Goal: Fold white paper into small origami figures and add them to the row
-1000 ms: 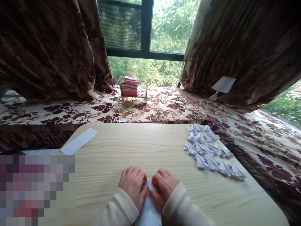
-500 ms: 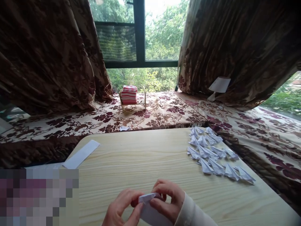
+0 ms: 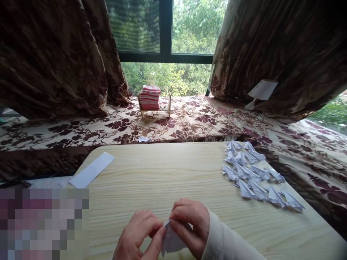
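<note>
A small piece of folded white paper (image 3: 172, 241) is held between both hands above the near edge of the table. My left hand (image 3: 139, 234) pinches its left side between thumb and fingers. On the right, my right hand (image 3: 189, 225) grips the upper edge, thumb towards me and fingers curled behind. The paper's top comes to a point between the two hands. Part of the sheet is hidden by the right hand. Several folded white paper pieces (image 3: 248, 169) with pointed tips lie grouped on the right side of the table.
A white paper strip (image 3: 93, 169) lies at the left edge of the wooden table (image 3: 151, 173). Beyond it, a cloth-covered ledge (image 3: 119, 126) carries a small rack of striped cloths (image 3: 150, 98), a paper scrap (image 3: 143, 139) and a white lamp (image 3: 262, 90).
The paper has turned in my hands; its flat folded top edge now shows as a point. Both hands have drawn closer together. The view has tilted downward and shifted slightly left.
</note>
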`<action>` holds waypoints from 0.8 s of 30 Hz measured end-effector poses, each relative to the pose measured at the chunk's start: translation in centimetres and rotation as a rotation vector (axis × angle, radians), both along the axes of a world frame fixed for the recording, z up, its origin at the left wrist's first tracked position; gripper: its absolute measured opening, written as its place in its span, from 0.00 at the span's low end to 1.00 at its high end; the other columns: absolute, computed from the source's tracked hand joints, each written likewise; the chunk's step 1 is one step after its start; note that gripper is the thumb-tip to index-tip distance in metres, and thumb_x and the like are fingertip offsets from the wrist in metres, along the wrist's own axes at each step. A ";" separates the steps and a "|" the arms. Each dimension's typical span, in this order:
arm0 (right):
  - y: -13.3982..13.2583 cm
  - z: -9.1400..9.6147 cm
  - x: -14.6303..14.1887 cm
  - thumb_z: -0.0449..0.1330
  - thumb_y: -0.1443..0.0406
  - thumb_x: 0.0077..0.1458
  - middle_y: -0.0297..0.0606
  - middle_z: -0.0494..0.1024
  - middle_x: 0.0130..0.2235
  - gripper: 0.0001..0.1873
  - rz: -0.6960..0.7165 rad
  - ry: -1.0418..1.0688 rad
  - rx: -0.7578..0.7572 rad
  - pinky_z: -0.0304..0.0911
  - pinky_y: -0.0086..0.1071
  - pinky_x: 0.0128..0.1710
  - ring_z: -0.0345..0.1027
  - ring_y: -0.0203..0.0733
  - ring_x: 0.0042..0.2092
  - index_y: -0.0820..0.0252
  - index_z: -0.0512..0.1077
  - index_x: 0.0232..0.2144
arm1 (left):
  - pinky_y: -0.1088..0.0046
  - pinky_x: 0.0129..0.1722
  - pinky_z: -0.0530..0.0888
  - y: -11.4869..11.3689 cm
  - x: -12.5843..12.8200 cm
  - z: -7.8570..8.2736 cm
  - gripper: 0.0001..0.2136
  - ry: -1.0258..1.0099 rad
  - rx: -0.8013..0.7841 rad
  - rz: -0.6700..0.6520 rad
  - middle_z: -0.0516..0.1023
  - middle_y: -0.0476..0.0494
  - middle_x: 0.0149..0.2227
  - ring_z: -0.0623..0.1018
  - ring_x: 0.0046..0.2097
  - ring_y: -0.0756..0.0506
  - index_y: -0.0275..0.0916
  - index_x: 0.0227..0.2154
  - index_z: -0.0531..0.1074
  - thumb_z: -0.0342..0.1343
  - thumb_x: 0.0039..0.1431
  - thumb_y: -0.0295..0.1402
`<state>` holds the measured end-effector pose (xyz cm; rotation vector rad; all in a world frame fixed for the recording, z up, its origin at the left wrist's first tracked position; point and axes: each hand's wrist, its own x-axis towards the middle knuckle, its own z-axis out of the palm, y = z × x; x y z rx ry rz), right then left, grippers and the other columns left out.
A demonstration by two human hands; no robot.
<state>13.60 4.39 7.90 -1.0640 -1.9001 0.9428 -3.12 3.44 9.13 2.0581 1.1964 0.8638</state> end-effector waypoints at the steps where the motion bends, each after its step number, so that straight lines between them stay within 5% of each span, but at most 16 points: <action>1: 0.1 0.1 -0.1 0.51 0.68 0.48 0.33 0.64 0.19 0.11 0.028 -0.006 -0.003 0.50 0.26 0.22 0.56 0.32 0.23 0.63 0.68 0.18 | 0.76 0.31 0.65 0.0 0.0 0.1 0.09 -0.017 -0.047 0.006 0.66 0.50 0.21 0.68 0.28 0.50 0.39 0.21 0.67 0.49 0.55 0.29; 5: 1.2 0.0 0.2 0.50 0.63 0.51 0.30 0.60 0.16 0.17 0.003 -0.006 -0.149 0.49 0.26 0.21 0.54 0.30 0.21 0.63 0.65 0.14 | 0.77 0.29 0.64 0.0 0.1 0.0 0.11 -0.173 -0.287 0.090 0.67 0.51 0.20 0.68 0.27 0.51 0.38 0.18 0.69 0.51 0.53 0.35; 9: 1.9 -0.4 1.4 0.48 0.51 0.52 0.36 0.68 0.20 0.24 -0.386 0.296 -0.399 0.56 0.27 0.22 0.61 0.35 0.23 0.64 0.70 0.23 | 0.80 0.24 0.64 0.4 0.0 -1.5 0.11 -0.537 -0.544 0.463 0.67 0.53 0.16 0.66 0.22 0.53 0.37 0.18 0.73 0.60 0.43 0.40; 12: 1.0 -0.8 0.8 0.50 0.49 0.51 0.38 0.71 0.21 0.24 -0.378 0.312 -0.484 0.57 0.27 0.20 0.62 0.36 0.24 0.64 0.72 0.24 | 0.82 0.24 0.66 0.7 0.4 -2.6 0.13 -0.915 -0.688 0.678 0.69 0.52 0.15 0.67 0.22 0.54 0.37 0.19 0.75 0.66 0.32 0.40; 16: -0.8 -1.5 -1.7 0.58 0.54 0.45 0.34 0.70 0.21 0.15 -0.310 0.331 -0.383 0.56 0.25 0.22 0.60 0.33 0.24 0.62 0.71 0.22 | 0.84 0.24 0.66 0.3 1.5 -2.9 0.12 -1.101 -0.834 0.649 0.70 0.53 0.14 0.68 0.21 0.56 0.37 0.19 0.75 0.68 0.30 0.38; 21: -0.7 -1.6 -2.5 0.56 0.53 0.48 0.30 0.63 0.16 0.19 -0.332 0.398 -0.412 0.52 0.25 0.19 0.53 0.30 0.20 0.62 0.66 0.17 | 0.83 0.26 0.65 -0.4 1.4 -2.6 0.13 -0.871 -0.762 0.463 0.69 0.52 0.16 0.67 0.23 0.55 0.36 0.16 0.73 0.63 0.40 0.42; 24: -0.5 -1.0 -2.2 0.54 0.51 0.49 0.30 0.62 0.16 0.21 -0.306 0.389 -0.454 0.53 0.24 0.18 0.54 0.30 0.19 0.62 0.65 0.16 | 0.82 0.26 0.65 -0.6 1.5 -1.8 0.12 -0.766 -0.685 0.482 0.68 0.53 0.17 0.67 0.24 0.54 0.37 0.17 0.74 0.63 0.38 0.41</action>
